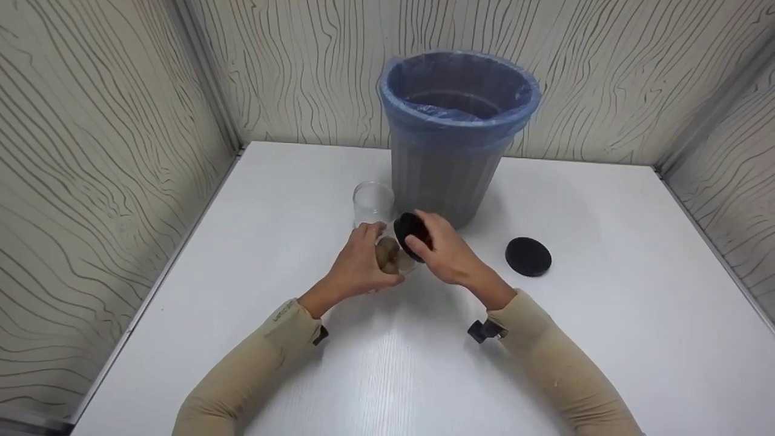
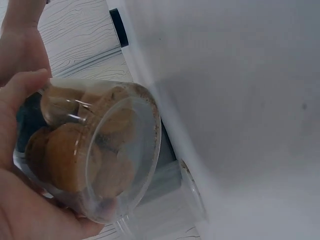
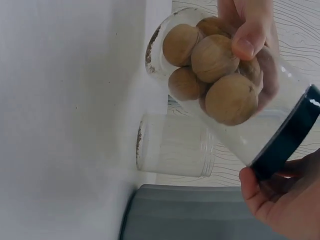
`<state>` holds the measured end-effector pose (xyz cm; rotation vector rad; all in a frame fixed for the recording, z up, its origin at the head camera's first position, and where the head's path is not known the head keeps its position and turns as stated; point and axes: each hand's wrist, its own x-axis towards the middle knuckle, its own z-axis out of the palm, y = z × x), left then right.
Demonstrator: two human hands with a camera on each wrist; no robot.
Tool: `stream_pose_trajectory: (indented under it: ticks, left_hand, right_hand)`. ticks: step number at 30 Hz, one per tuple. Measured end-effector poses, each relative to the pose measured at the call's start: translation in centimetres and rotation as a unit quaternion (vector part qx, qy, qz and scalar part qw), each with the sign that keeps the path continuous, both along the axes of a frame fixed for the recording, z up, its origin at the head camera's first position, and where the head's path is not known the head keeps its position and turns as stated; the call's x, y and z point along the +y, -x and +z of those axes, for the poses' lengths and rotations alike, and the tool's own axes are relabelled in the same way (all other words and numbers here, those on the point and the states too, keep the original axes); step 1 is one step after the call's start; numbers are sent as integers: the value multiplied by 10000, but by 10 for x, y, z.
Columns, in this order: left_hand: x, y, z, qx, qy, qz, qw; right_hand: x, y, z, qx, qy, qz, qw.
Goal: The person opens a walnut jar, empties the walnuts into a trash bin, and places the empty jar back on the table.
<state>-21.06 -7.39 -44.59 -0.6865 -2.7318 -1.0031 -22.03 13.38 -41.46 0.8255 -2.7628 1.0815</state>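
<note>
Jar (image 3: 255, 131) of nuts (image 3: 214, 57) tilted in the grasp of the left hand (image 1: 362, 261), likely to bring its lid (image 3: 287, 134) toward the right hand (image 1: 448, 249), which gripped it; whether it sat loose was hard to tell. Another jar (image 3: 175, 146) stood just beyond the left hand.

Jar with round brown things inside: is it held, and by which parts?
Yes: the left hand grips the jar round its clear body; the right hand holds the dark lid by its edge.
</note>
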Motion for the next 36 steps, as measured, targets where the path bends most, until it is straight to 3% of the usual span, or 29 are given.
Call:
stream_pose_trajectory:
  ticks: [5,12,20,27,36]
  left_hand:
    - [6,-2,2,84,76,-22,9999]
    - [7,-2,1,-40,-229,-293,9993]
    - [-2,-3,-3,-507,-543,-613,9953]
    - [-2,0,-6,-271,-642,-785,9945]
    - [-1,3,-4,-320,-602,-960,9930]
  right_hand:
    - [-4,-1,1,73,-322,-283,9991]
    - [-2,-3,2,107,-45,-568,9983]
    - [0,-5,6,446,126,-458,9979]
    - [1,-3,7,517,90,-307,9981]
    - [6,-2,5,752,115,-221,9969]
